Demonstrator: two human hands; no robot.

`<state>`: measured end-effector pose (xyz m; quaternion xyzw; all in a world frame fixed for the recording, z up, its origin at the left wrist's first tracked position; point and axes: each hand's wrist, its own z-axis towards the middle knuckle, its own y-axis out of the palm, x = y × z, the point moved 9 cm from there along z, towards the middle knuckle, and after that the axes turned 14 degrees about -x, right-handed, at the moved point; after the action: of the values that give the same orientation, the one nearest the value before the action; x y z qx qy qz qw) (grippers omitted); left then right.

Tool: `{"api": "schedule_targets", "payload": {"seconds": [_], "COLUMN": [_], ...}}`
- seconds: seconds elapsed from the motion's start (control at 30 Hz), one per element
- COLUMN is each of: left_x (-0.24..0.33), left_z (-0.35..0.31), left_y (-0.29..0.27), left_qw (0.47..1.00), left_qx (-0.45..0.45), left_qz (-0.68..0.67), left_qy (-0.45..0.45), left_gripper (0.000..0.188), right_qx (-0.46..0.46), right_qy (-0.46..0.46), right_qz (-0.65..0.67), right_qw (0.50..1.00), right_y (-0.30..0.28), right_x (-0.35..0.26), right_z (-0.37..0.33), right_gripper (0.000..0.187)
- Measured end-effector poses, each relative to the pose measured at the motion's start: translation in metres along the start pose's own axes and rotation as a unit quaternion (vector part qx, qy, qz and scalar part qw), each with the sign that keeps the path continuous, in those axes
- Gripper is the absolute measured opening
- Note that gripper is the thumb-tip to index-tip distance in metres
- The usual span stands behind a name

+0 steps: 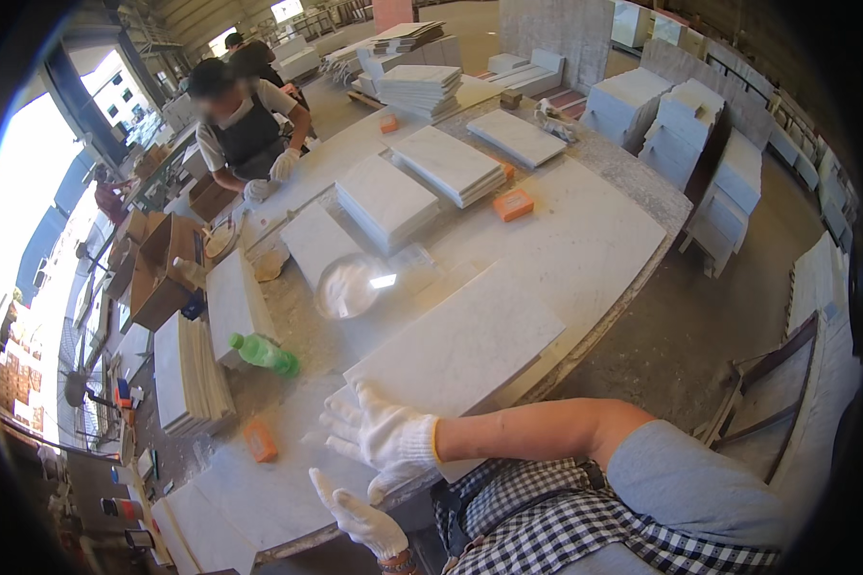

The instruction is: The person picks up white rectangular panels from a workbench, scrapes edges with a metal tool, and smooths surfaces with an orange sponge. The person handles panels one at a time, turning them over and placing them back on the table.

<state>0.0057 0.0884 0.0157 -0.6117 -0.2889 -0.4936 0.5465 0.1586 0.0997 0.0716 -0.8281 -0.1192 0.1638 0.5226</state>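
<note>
A white marble slab (460,335) lies on the stone-topped table in front of me. Over its near left end, my right hand (384,433), in a white knit glove, has its fingers spread and holds nothing; whether the palm touches the stone I cannot tell. Lower down, by the table's near edge, my gloved left hand (362,517) has its thumb apart from the fingers and nothing visible in it. An orange block (261,441) lies on the table left of my hands. Farther off stand a green plastic bottle (264,355) and a round dish of whitish material (349,287).
Stacked marble tiles (385,199) and a second stack (449,163) stand at the table's far side, beside another orange block (513,204). Upright slabs (192,374) lean at left near a cardboard box (163,273). Across the table is a gloved co-worker (244,129). Slab bundles (681,129) stand at right.
</note>
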Motion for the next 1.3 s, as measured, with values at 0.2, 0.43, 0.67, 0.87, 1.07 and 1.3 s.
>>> {"api": "schedule_targets", "payload": {"seconds": [0.2, 0.43, 0.67, 0.87, 1.07, 1.3], "left_x": [-0.028, -0.026, -0.018, -0.021, -0.040, -0.029], "left_z": [-0.012, -0.007, 0.002, -0.003, -0.012, -0.011], "left_y": [0.009, 0.018, 0.023, 0.011, 0.002, 0.001], "left_qw": [0.971, 0.998, 0.997, 0.998, 0.995, 0.994], "left_qx": [-0.069, -0.043, -0.053, -0.043, -0.022, -0.031], "left_qz": [0.145, 0.025, 0.031, 0.021, -0.068, -0.084], "left_qy": [-0.177, -0.039, -0.053, -0.051, -0.076, -0.067], "left_gripper": [0.053, 0.068, 0.062, 0.059, 0.063, 0.068], "right_qx": [0.042, 0.044, 0.033, 0.029, 0.072, 0.084], "right_qy": [0.113, 0.515, 0.401, 0.337, 0.087, -0.037], "right_qz": [0.076, 0.193, 0.076, 0.105, 0.004, 0.037], "right_qw": [0.990, 0.834, 0.912, 0.935, 0.994, 0.995], "right_y": [0.034, 0.078, 0.062, 0.011, -0.020, 0.001], "right_x": [0.069, 0.254, 0.203, 0.187, 0.056, -0.012], "right_z": [-0.076, -0.251, -0.185, -0.091, 0.005, -0.014], "right_gripper": [0.102, 0.100, 0.103, 0.092, 0.097, 0.100]}}
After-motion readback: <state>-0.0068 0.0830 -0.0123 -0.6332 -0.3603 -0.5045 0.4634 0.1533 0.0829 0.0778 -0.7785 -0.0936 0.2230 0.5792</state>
